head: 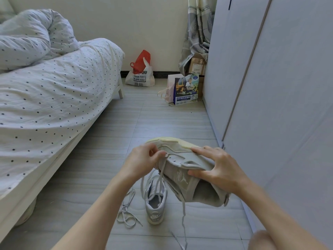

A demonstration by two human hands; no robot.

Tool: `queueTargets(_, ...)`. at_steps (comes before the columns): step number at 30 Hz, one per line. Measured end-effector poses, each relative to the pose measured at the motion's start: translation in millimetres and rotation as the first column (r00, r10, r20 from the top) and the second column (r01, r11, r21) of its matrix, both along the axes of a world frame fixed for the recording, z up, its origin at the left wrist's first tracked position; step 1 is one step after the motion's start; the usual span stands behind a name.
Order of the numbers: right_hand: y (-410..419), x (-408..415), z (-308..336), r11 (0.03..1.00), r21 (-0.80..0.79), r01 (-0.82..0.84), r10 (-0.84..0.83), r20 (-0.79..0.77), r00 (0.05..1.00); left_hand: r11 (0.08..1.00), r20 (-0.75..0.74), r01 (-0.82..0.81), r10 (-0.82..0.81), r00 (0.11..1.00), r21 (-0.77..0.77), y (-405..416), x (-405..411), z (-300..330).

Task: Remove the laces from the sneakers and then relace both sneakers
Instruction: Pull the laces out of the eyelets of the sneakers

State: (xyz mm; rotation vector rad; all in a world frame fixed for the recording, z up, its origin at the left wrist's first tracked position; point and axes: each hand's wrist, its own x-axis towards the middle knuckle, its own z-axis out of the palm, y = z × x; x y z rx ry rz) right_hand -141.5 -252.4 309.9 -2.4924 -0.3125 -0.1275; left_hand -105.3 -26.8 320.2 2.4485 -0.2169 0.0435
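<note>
Our right hand (pixel 219 169) braces the lifted grey sneaker (pixel 191 177) steady so our left hand (pixel 144 159) fingers (pixel 159 153) can pinch its lace (pixel 160 173) at an eyelet.

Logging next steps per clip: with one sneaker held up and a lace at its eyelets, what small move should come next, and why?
Probably pull the lace on through the eyelet. The left hand pinches it at the eyelet row of the held sneaker, which the right hand steadies, while long slack dangles to the floor.
</note>
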Motion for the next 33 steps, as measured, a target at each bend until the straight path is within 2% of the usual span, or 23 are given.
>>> queueTargets(2,-5,4,-2,0.997,0.064,0.034,-0.032,-0.035,0.999,0.972,0.037,-0.049,0.059,0.998,-0.23,2,0,12)
queueTargets(3,-9,7,-4,0.993,0.098,0.066,-0.06,-0.063,0.996,0.91,0.054,-0.081,0.113,0.992,-0.407,4,0,19)
queueTargets(5,-18,12,-7,0.979,0.138,0.15,-0.133,-0.121,0.984,0.674,0.049,-0.141,0.255,0.966,-0.725,16,-1,33)
queueTargets(6,-23,14,-10,0.971,0.139,0.194,-0.175,-0.14,0.975,0.548,0.01,-0.165,0.302,0.953,-0.82,23,-2,38)
queueTargets(7,-28,16,-13,0.964,0.127,0.234,-0.215,-0.15,0.965,0.457,-0.04,-0.192,0.322,0.946,-0.868,29,-3,41)
queueTargets(8,-32,18,-15,0.958,0.107,0.267,-0.25,-0.153,0.956,0.421,-0.086,-0.222,0.32,0.944,-0.88,33,-4,41)
queueTargets(9,-35,18,-17,0.953,0.091,0.29,-0.274,-0.151,0.95,0.445,-0.115,-0.244,0.297,0.948,-0.862,35,-5,41)
queueTargets(10,-36,18,-17,0.95,0.083,0.302,-0.287,-0.15,0.946,0.519,-0.129,-0.246,0.252,0.959,-0.818,34,-6,40)
queueTargets(12,-36,16,-16,0.951,0.08,0.3,-0.287,-0.145,0.947,0.781,-0.136,-0.166,0.104,0.985,-0.602,28,-9,34)
queueTargets(13,-35,15,-16,0.954,0.085,0.286,-0.274,-0.133,0.952,0.916,-0.16,-0.079,0.016,0.987,-0.394,25,-11,29)
queueTargets(14,-33,14,-15,0.959,0.092,0.267,-0.256,-0.118,0.96,0.99,-0.191,0.023,-0.049,0.98,-0.14,22,-11,23)
queueTargets(15,-32,12,-14,0.965,0.095,0.245,-0.235,-0.102,0.967,0.99,-0.19,0.105,-0.085,0.978,0.096,19,-10,16)
queueTargets(16,-29,11,-12,0.971,0.088,0.222,-0.215,-0.087,0.973,0.964,-0.157,0.136,-0.101,0.982,0.23,16,-9,10)
queueTargets(17,-26,9,-10,0.977,0.071,0.199,-0.194,-0.07,0.978,0.962,-0.109,0.12,-0.096,0.989,0.245,13,-7,7)
queueTargets(20,-15,3,-3,0.991,0.02,0.135,-0.134,-0.006,0.991,0.998,0.074,0.044,-0.047,0.996,0.036,5,-4,6)
queueTargets(21,-11,1,0,0.994,0.003,0.111,-0.111,0.01,0.994,0.999,0.111,0.031,-0.032,0.993,0.011,3,-3,6)
queueTargets(26,3,-4,9,0.999,-0.046,0.017,-0.014,0.065,0.998,0.998,0.085,0.025,-0.03,0.996,0.054,-3,-2,-1)
queueTargets(30,5,-3,8,0.999,-0.043,0.003,0.0,0.071,0.998,0.998,0.071,0.055,-0.054,0.996,-0.009,-1,-2,1)
queueTargets(31,5,-1,6,1.0,-0.006,0.007,-0.007,0.057,0.998,0.997,0.083,0.061,-0.057,0.995,-0.05,0,-2,4)
queueTargets(33,4,3,3,0.997,0.07,0.032,-0.033,0.02,0.999,0.967,0.123,0.035,-0.004,0.992,-0.251,1,-3,15)
